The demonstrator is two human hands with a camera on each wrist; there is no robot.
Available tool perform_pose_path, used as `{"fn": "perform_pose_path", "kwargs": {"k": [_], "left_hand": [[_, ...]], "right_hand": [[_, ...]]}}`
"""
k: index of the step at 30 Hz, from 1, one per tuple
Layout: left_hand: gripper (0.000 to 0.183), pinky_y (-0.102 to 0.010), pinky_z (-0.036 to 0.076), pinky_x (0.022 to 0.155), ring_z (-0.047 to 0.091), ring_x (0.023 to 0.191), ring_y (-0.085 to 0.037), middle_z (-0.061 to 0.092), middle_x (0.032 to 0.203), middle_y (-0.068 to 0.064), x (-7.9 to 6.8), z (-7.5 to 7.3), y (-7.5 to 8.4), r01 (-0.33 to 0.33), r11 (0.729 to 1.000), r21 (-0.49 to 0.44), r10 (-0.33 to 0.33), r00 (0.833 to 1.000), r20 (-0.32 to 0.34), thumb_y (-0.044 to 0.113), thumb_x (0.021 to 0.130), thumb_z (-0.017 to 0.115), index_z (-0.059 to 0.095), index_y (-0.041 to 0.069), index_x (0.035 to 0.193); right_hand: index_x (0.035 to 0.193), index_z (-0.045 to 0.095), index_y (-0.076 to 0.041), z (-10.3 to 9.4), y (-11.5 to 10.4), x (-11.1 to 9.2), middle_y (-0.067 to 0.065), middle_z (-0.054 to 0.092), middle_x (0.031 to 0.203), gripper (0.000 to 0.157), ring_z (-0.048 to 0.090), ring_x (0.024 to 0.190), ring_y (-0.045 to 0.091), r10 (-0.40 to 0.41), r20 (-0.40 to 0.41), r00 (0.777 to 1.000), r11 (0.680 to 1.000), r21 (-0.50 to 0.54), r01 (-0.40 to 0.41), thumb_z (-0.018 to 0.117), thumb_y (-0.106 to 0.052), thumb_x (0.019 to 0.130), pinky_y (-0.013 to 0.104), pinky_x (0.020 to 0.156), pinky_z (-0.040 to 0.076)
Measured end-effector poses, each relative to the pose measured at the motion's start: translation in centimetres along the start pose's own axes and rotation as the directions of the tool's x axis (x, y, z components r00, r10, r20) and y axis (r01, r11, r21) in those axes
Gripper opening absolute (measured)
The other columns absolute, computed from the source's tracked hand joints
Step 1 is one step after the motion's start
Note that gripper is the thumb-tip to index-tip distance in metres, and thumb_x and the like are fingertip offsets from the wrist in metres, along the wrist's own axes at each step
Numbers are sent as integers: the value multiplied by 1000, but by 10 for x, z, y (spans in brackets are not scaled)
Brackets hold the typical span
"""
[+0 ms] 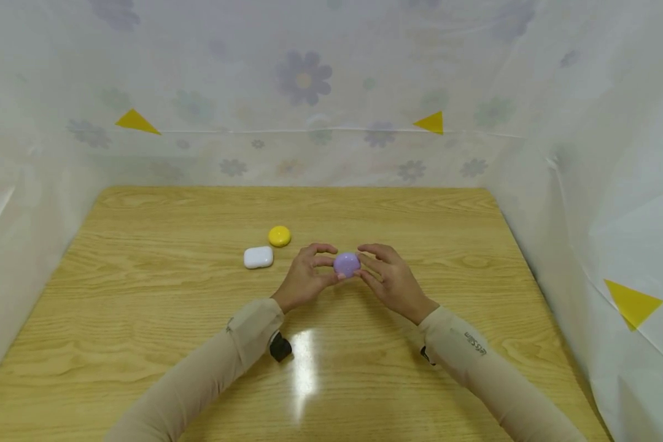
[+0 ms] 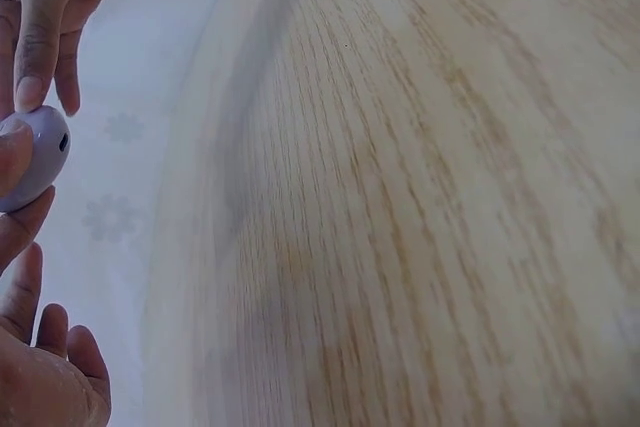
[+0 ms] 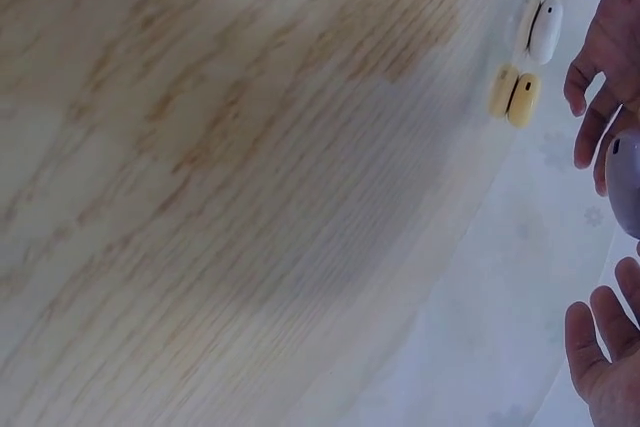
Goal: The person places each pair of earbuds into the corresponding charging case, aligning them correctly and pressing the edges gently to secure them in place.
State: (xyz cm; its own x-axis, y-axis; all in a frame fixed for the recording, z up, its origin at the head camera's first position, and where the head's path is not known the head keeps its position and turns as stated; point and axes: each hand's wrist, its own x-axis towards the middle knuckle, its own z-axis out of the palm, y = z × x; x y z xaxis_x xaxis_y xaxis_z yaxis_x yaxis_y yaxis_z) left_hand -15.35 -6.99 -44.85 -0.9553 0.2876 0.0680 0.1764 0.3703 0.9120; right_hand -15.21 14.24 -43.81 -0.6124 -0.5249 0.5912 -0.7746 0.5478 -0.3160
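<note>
Both hands meet at a round purple earbud case (image 1: pixel 347 264), held up over the wooden table. A small dark port shows on the purple case (image 2: pixel 45 152) in the left wrist view. My left hand (image 1: pixel 306 276) pinches its left side between thumb and a finger, index finger raised. From the right, my right hand (image 1: pixel 393 279) grips the edge with thumb and fingertip; its index finger stands off the shell. In the right wrist view, the left hand (image 3: pixel 615 57) is above the case and the right hand (image 3: pixel 610 347) below, both partly cut off by the frame.
On the table (image 1: pixel 171 294), left of the hands, lie a white earbud case (image 1: pixel 258 257) and a round yellow case (image 1: pixel 279 236) just behind it. Flower-patterned sheeting (image 1: pixel 304 153) encloses the back and sides. Yellow triangles (image 1: pixel 431 123) mark the sheeting.
</note>
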Motion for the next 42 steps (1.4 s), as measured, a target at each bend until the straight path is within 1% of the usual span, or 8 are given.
{"fn": "perform_pose_path", "kwargs": {"k": [6,13,20,30,34,39,41,42], "left_hand": [[22,-53,27,110,42,128,-27,58,127,-5,0,0,-1,1,1000,11,-1,1000,-9,18,79,78,74,3,94],[23,-54,27,110,43,127,-28,59,126,-9,-1,-2,-1,-22,999,23,23,999,-25,19,79,78,74,2,93],[22,-52,26,111,43,127,-25,59,126,-7,-1,-3,0,28,999,-20,-29,999,-20,19,79,77,74,3,94],[25,-51,23,113,41,128,-24,66,119,-7,0,-2,3,98,989,-110,-100,995,-8,18,80,76,70,5,100],[22,-53,26,111,40,129,-26,58,127,-5,0,-3,3,93,995,-26,-93,996,-1,20,82,74,73,6,99],[38,-54,33,107,40,130,-33,52,133,-11,-1,-5,2,31,992,122,-29,999,-20,26,83,73,68,6,115],[48,-54,35,106,40,129,-35,49,135,-14,-3,-5,-1,3,972,234,3,1000,-25,29,83,73,62,6,124],[53,-54,37,105,40,129,-36,48,136,-15,-4,-5,-2,-11,951,310,18,1000,-19,32,84,73,59,6,127]], "right_hand": [[111,67,7,1,0,0,21,63,116,39,60,105,33,-23,-9,1000,1000,-14,23,78,-5,75,41,79,56],[120,60,9,2,-1,-1,24,58,121,57,58,110,35,-54,3,999,997,-49,54,83,-9,70,40,81,56],[125,54,2,4,-4,1,24,50,132,69,54,117,35,-41,55,998,990,-134,48,87,-15,67,44,89,53],[120,59,-1,11,-2,6,23,52,131,61,55,118,36,-84,41,996,976,-199,90,86,-18,68,47,95,50],[120,59,0,9,-3,10,23,52,131,58,54,118,36,-84,55,995,976,-198,93,84,-19,71,47,96,50],[120,59,0,9,2,16,24,52,131,53,54,119,38,-19,92,996,984,-177,35,81,-19,76,49,98,48],[120,59,0,9,7,19,24,52,131,52,53,120,38,34,121,992,986,-168,-14,79,-19,77,51,99,47],[121,59,0,9,9,21,24,52,132,51,52,121,39,64,140,988,985,-167,-40,78,-20,78,52,99,47]]}}
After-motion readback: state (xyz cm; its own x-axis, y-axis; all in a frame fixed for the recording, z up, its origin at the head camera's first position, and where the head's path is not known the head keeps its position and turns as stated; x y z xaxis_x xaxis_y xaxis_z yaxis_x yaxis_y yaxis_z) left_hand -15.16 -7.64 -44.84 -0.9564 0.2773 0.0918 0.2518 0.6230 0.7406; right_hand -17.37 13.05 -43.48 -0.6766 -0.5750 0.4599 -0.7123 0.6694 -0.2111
